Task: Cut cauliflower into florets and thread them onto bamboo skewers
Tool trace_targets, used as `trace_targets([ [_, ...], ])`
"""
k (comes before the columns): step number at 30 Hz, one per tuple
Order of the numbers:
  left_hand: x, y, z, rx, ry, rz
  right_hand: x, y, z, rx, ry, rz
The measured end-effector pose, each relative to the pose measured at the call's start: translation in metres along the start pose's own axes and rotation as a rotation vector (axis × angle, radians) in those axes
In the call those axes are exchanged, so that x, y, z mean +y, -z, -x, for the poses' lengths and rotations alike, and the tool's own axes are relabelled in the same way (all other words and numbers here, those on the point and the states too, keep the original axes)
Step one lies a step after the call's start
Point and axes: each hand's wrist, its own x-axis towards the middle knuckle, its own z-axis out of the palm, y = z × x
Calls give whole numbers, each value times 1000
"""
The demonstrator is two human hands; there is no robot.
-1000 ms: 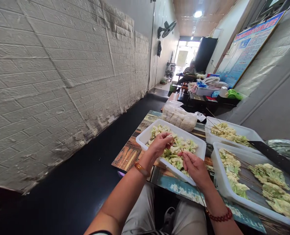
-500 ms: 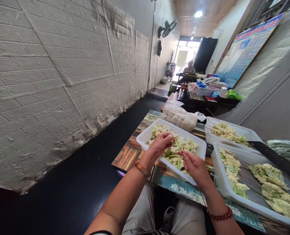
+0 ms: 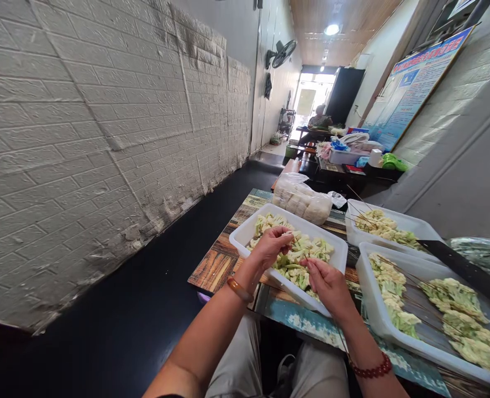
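Above a white plastic tub point(image 3: 245, 251) of cauliflower florets point(image 3: 311, 249), my left hand point(image 3: 269, 247) is closed in a pinch. A small cauliflower floret appears to be at its fingertips, mostly hidden by the fingers and hard to tell from those behind. My right hand point(image 3: 326, 281), lower and to the right, is closed around a thin skewer point(image 3: 342, 338). The skewer's lower end runs down past my wrist, and its tip points toward my left hand.
On the right, a tub point(image 3: 367, 271) and another tub point(image 3: 425, 224) behind it hold skewered cauliflower. A clear bag of pale round pieces point(image 3: 300, 199) lies behind my tub on the wooden table point(image 3: 211, 265). A person point(image 3: 320, 119) sits far back.
Both hands keep nearly the same place and pinch. The view has shifted very slightly; the tubs and the bag have not moved.
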Motion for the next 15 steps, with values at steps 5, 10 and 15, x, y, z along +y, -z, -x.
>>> trace_targets([
  [5, -2, 1, -2, -16, -7, -42, -2, 0, 1, -23, -10, 101],
  [10, -5, 4, -3, -48, -13, -77, -2, 1, 1, -30, 19, 154],
  [15, -4, 4, -3, -82, -5, -76, -4, 1, 1, -19, 48, 165],
])
